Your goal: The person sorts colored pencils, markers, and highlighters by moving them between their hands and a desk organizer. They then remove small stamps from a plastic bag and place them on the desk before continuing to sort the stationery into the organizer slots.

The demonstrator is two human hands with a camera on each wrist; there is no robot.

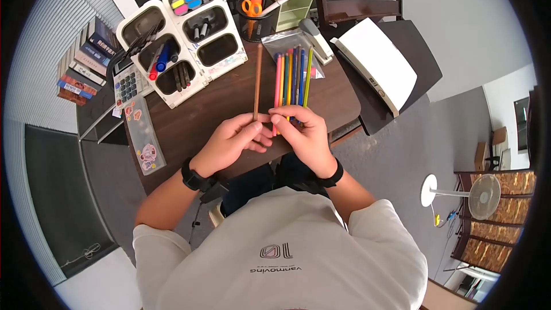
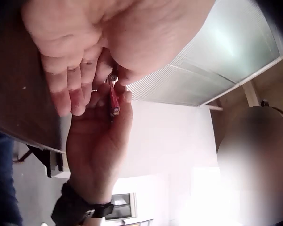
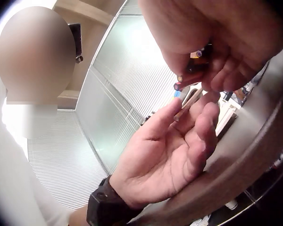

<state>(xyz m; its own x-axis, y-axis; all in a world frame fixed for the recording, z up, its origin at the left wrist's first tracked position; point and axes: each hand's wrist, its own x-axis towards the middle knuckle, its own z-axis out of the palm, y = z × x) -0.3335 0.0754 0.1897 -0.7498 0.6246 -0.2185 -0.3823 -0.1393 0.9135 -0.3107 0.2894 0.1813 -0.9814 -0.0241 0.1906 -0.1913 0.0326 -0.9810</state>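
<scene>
In the head view my left hand pinches a brown colored pencil between thumb and index finger, and the pencil points away from me. Beside it, my right hand holds several colored pencils in a loose row, pink at the left and lime green at the right. The two hands nearly meet at the fingertips. From the right wrist, pencil ends show under the right hand's thumb, with the brown pencil in the left hand. A red pencil shows by the right hand in the left wrist view.
Beyond the pencils lies a clear plastic bag, with a stapler at its right. A white organizer with markers stands at the left, next to a black mesh pen cup. A stickered case lies at the desk's left edge.
</scene>
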